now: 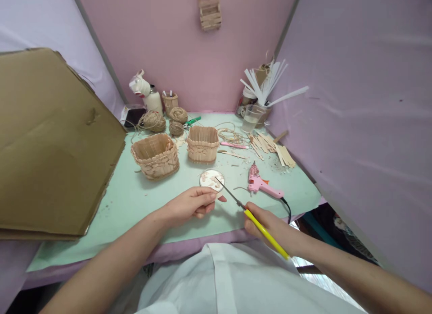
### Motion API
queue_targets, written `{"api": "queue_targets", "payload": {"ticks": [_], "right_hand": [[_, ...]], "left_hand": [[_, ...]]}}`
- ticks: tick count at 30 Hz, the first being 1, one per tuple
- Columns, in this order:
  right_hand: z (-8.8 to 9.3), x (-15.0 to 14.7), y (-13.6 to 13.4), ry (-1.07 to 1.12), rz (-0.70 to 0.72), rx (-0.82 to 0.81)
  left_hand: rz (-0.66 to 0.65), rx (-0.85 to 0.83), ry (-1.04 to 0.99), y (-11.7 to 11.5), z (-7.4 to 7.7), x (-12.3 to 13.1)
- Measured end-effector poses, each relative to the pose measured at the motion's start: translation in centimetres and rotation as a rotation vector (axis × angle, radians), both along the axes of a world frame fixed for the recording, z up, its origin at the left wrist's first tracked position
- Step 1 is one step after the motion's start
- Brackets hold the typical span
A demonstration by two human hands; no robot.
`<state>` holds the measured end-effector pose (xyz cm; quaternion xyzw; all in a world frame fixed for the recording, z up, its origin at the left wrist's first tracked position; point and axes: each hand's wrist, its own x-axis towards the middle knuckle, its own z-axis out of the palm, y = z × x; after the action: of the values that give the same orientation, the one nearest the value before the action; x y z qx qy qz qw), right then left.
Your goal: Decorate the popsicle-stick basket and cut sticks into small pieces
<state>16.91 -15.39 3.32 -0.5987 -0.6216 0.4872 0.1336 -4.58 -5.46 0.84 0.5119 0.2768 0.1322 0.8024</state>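
With the round dish as your clock centre, we started out at 9 o'clock, where brown cardboard loomed large. Then came the left basket, upright at 10, with one twine ball behind it and another round at 11.

And there was your left hand, between 7 and 8 o'clock, fingers pinched narrow on a small piece! That piece showed at 5, just beyond the dish's near rim, too small to name. The right basket stood upright between 11 and 12, well apart from your fingers. At dead centre, pale scraps lay strewn in the dish.

On to 1 o'clock: a pink-handled tool lay flat, and beyond it stood a clear cup. Now the scissors! Your right hand had them gripped at 4 o'clock by the yellow handles, blades close together and aimed at 10. The tip showed over the dish; whether it touched anything, I couldn't tell.

At 3, the pink glue gun lay near that hand, nozzle towards 12, cord trailing to 4. Flat wooden sticks fanned out at 2, and white strips bristled behind them.
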Motion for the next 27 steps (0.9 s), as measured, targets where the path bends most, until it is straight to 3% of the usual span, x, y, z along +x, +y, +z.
{"api": "queue_targets", "payload": {"ticks": [5, 9, 15, 27], "right_hand": [[-0.3, -0.7, 0.0, 0.029, -0.046, 0.037], [-0.6, -1.4, 0.2, 0.001, -0.075, 0.057], [-1.4, -1.7, 0.1, -0.042, -0.091, 0.094], [-1.6, -2.3, 0.2, -0.216, -0.127, 0.127]], "left_hand": [[0.126, -0.155, -0.028, 0.3, -0.5, 0.1], [0.215, -0.189, -0.072, 0.4, -0.9, 0.4], [0.297, -0.041, -0.106, 0.1, -0.9, 0.7], [0.264, 0.167, -0.051, -0.7, -0.3, 1.0]]}}
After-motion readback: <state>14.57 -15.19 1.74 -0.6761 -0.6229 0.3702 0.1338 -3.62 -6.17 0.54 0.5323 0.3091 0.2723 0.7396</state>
